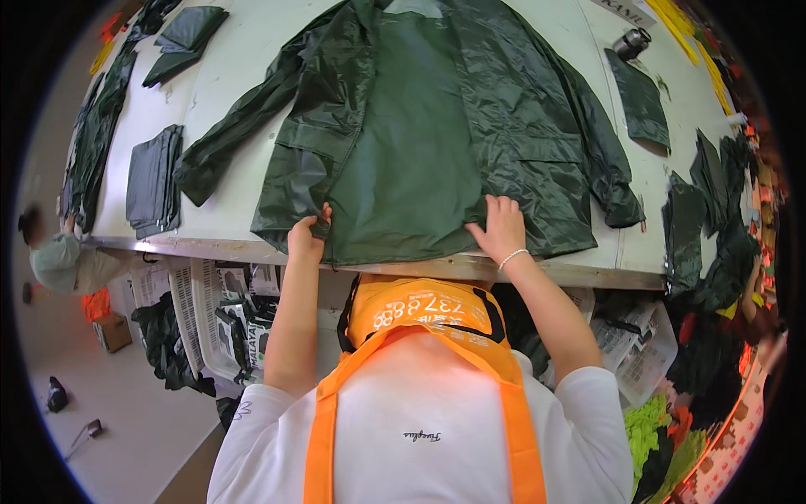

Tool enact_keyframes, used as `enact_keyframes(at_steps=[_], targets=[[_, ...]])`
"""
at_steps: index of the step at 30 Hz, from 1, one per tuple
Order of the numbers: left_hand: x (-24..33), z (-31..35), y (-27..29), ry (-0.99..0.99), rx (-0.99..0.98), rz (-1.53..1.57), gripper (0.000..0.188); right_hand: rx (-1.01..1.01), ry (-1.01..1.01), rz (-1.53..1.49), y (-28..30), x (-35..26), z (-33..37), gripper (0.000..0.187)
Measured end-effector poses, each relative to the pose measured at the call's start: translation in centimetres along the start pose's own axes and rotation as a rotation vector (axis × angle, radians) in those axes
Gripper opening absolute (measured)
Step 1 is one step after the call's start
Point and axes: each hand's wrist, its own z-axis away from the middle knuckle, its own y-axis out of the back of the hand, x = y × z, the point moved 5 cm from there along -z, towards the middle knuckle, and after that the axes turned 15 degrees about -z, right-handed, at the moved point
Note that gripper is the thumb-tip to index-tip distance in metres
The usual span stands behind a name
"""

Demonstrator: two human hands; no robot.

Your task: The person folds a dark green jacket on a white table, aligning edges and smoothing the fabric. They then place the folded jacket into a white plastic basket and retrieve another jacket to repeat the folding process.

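Observation:
A dark green rain jacket [420, 143] lies spread on the table, its front open and the smooth green inside of its back showing. Its sleeves reach out to both sides, and the bottom hem runs along the near table edge. My left hand [308, 237] is closed on the left front panel near the hem, fingers curled around the fabric. At the right front panel's lower corner, my right hand [501, 228] grips the edge with the thumb on the inner side and the fingers over the panel.
Folded dark green garments [154, 181] lie left of the jacket, and another folded piece [636, 99] lies at right beside a dark flask [631, 44]. White crates [206, 315] with packaging stand under the table. Other people [59, 260] are at the far left and right.

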Motion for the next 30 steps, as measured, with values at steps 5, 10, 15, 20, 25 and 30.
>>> enact_keyframes(at_steps=[5, 10, 15, 20, 25, 30], targets=[[4.1, 0.4, 1.3, -0.072, 0.146, 0.023, 0.012, -0.066, -0.2, -0.107, 0.6, 3.0, -1.2, 0.064], [6.6, 4.4, -1.8, 0.022, -0.132, 0.05, 0.015, 0.024, -0.5, -0.361, 1.9, 5.4, 0.1, 0.058], [2.0, 3.1, -1.1, 0.187, -0.163, 0.022, 0.02, 0.152, -0.321, -0.095, 1.6, 5.4, 0.2, 0.043], [2.9, 2.9, -1.5, 0.263, -0.133, 0.006, 0.018, -0.031, -0.469, -0.082, 3.8, 7.1, -1.2, 0.021], [20.7, 4.4, -0.6, -0.21, -0.369, 0.202, 0.021, 0.397, -0.358, 0.126, 22.9, 13.6, -1.8, 0.027], [19.6, 16.6, -10.0, -0.443, -0.627, 0.275, 0.027, 0.217, -0.211, -0.593, 24.9, 0.0, -1.9, 0.029]])
